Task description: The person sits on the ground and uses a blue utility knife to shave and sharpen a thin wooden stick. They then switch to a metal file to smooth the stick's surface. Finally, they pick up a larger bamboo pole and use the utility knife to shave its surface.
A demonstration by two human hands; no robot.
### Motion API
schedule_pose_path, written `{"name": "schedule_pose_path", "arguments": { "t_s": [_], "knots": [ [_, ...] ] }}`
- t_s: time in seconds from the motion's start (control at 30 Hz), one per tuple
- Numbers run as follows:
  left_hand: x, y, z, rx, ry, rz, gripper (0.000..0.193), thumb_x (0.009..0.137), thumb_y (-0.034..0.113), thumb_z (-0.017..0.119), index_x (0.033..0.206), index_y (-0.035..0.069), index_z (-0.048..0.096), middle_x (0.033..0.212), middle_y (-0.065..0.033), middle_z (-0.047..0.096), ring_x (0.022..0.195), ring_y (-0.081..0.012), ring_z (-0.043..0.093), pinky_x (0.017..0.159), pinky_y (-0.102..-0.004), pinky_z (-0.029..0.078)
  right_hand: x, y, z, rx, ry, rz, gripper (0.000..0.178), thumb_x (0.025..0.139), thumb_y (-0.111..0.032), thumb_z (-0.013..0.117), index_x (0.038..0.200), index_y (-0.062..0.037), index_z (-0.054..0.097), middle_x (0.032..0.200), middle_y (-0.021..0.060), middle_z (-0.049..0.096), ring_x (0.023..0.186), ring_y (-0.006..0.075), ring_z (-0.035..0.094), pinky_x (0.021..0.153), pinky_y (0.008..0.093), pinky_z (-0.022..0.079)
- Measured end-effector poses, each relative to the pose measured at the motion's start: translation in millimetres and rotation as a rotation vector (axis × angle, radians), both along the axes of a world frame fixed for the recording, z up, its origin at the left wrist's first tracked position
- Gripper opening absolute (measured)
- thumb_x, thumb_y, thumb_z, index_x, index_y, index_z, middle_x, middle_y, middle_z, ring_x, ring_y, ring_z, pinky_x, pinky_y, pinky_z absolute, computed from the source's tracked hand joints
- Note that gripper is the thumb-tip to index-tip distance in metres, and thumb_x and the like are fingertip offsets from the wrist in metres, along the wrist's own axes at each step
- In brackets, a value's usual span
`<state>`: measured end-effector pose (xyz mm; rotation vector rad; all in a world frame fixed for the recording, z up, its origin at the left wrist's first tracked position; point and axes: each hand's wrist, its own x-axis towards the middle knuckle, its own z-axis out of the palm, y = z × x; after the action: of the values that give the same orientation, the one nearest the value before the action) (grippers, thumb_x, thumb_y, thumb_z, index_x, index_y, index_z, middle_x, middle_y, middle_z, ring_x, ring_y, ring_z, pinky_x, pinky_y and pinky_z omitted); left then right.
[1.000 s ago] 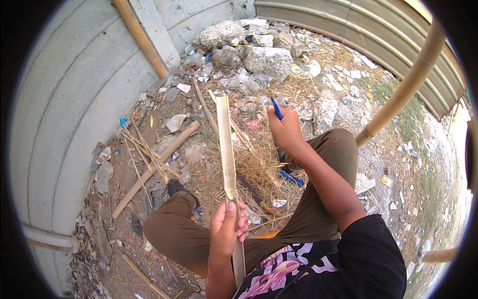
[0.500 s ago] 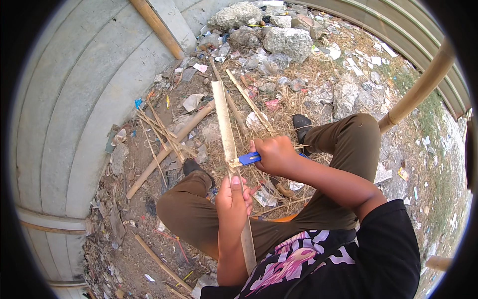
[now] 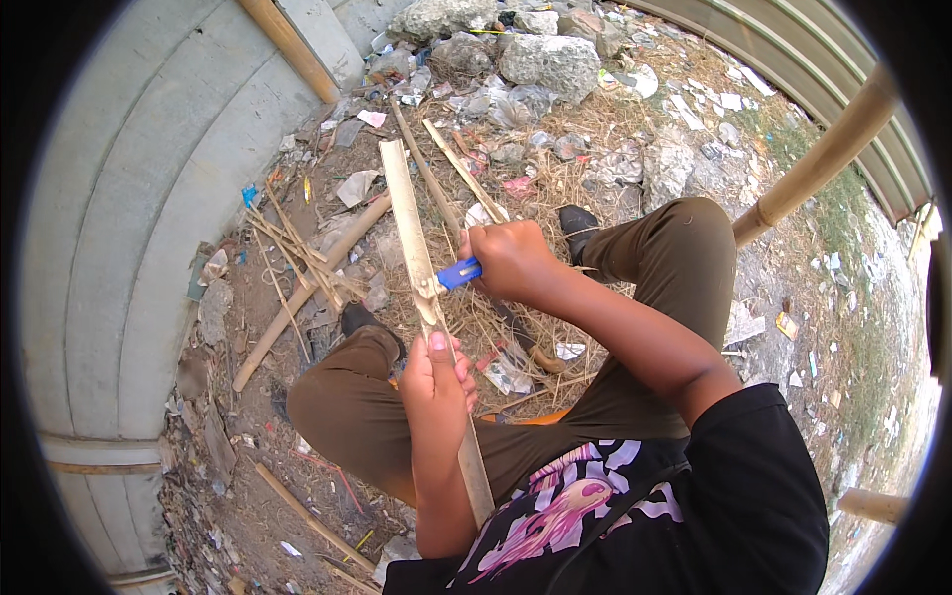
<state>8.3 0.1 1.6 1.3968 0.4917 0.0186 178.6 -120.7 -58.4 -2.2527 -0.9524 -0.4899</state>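
My left hand is wrapped round a split bamboo strip, pale and hollowed on its upper face. The strip slants from my lap, past my left forearm, out over the ground between my legs. In my right hand is a blue utility knife, closed in the fist and held across the strip just beyond my left hand. Its working end meets the bamboo, where pale, curled shavings stand up. The blade itself is mostly hidden by them.
Bamboo poles and thin split sticks lie on littered ground at the left. A grey panel wall rises beyond. Rocks sit at the back. A thick bamboo pole slants beside my right knee.
My right hand and the knife have moved farther along the strip, away from my left hand. The strip's far end has swung slightly left. The whole view has also shifted a little.
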Motion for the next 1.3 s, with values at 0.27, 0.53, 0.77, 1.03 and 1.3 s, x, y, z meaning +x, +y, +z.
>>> {"name": "schedule_pose_path", "arguments": {
  "t_s": [0.27,0.53,0.77,1.03,1.3],
  "knots": [
    [-2.1,-6.4,5.5,-0.095,0.017,-0.05,0.031,0.108,0.036,0.042,0.098,0.007,0.047,0.066,0.0024,0.042,0.049,-0.0029,0.035,0.042,-0.0195,0.031,28.9,-4.9,19.2,-0.051,0.072,-0.249,0.01,0.076,-0.021,0.07,0.081,-0.0129,0.067,0.064,0.0107,0.065,0.059,0.0326,0.066,0.054,0.0457,0.052],
    [-9.1,-8.6,16.6,-0.249,-0.032,-0.129,0.031,0.107,0.037,0.043,0.096,0.008,0.048,0.064,0.0024,0.042,0.047,-0.0032,0.034,0.04,-0.0193,0.031,33.5,-18.5,37.2,0.131,-0.23,-0.171,0.017,0.085,-0.022,0.066,0.074,-0.0098,0.062,0.056,0.0089,0.059,0.047,0.0302,0.06,0.044,0.0418,0.047],
    [-5.1,-22.4,7.7,-0.25,0.051,-0.252,0.029,0.108,0.035,0.043,0.097,0.008,0.047,0.064,0.0027,0.042,0.048,-0.0038,0.035,0.041,-0.0205,0.033,82.0,-25.4,44.2,0.064,0.491,-0.562,0.037,0.092,-0.031,0.057,0.075,0.0007,0.068,0.066,0.0192,0.066,0.061,0.0375,0.066,0.062,0.0484,0.053],
    [-17.8,-25.1,-8.6,-0.313,0.082,-0.26,0.028,0.109,0.032,0.041,0.101,0.006,0.048,0.067,0.002,0.044,0.051,-0.0031,0.038,0.043,-0.0194,0.034,76.2,-88.6,79.6,0.486,0.357,-0.554,0.041,0.094,-0.029,0.056,0.07,0.0028,0.065,0.055,0.0211,0.058,0.051,0.037,0.059,0.055,0.0443,0.045],
    [-14.5,-7.7,11.5,-0.294,0.032,-0.197,0.028,0.108,0.032,0.041,0.102,0.006,0.048,0.067,0.001,0.043,0.05,-0.0041,0.036,0.043,-0.0204,0.034,-12.5,-16.8,19.7,0.241,0.234,-0.047,0.029,0.096,-0.018,0.057,0.07,-0.004,0.059,0.054,0.0169,0.054,0.047,0.0382,0.055,0.048,0.0466,0.042]
  ]
}}
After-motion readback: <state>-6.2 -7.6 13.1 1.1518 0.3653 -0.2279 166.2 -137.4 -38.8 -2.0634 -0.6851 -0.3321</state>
